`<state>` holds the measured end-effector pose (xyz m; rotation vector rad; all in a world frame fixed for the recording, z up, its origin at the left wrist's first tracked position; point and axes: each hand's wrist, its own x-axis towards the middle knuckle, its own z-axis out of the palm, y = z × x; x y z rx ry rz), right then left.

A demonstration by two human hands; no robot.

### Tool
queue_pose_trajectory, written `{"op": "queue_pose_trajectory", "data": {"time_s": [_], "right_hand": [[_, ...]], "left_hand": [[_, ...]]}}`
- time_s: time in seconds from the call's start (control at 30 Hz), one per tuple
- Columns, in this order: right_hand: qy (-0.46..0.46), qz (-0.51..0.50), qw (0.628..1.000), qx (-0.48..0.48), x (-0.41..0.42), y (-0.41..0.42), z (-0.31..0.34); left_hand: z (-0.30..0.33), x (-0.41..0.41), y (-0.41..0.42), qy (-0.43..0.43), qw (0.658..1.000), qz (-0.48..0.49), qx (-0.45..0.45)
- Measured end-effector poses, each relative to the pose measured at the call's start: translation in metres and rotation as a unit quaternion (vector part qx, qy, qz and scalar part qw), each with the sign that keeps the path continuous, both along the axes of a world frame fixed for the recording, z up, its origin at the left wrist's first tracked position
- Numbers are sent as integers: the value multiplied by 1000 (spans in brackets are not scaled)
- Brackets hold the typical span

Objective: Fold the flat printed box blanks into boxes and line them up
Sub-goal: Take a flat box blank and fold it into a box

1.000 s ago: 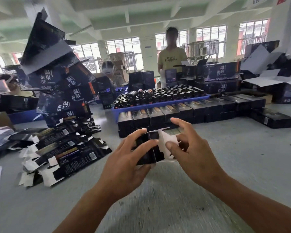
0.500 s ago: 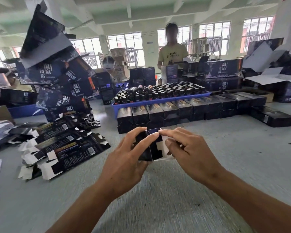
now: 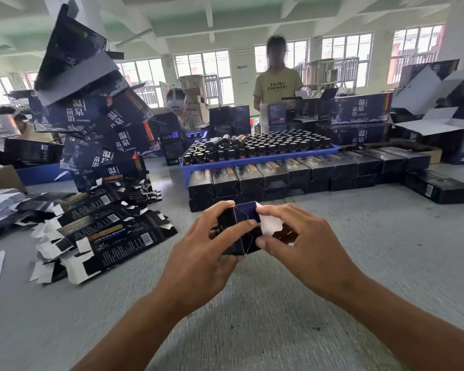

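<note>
dark box [image 3: 239, 231] held end-on above worktop [image 3: 359, 263], gripped by left hand [image 3: 198, 263]; white end flap [image 3: 270, 225] pinched by right hand [image 3: 306, 253]. flap best tucked squarely while body is kept braced.

A: How's the cam set?

B: One view only, head-mounted, wide-angle. It looks forward and down from my head over the grey counter [image 3: 386, 263].

A: How near?

B: Close. My forearms enter from the bottom edge and my left hand [image 3: 198, 261] and right hand [image 3: 306, 247] sit mid-frame. Far end reaches the windows [image 3: 202, 73]; edges bow from the lens.
</note>
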<state>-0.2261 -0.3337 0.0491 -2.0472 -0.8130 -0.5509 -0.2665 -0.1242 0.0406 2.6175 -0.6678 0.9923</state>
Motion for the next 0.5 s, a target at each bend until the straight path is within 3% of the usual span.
{"op": "queue_pose_trajectory", "data": {"time_s": [0.13, 0.3, 0.5], "right_hand": [[-3, -5, 1000, 13, -1, 2, -3], [62, 26, 995, 73, -1, -1, -3], [56, 54, 996, 49, -2, 1, -3]], "left_hand": [[1, 0, 1, -15, 1000, 7, 27], [-2, 1, 2, -21, 999, 16, 29], [-3, 3, 3, -42, 998, 36, 12]]}}
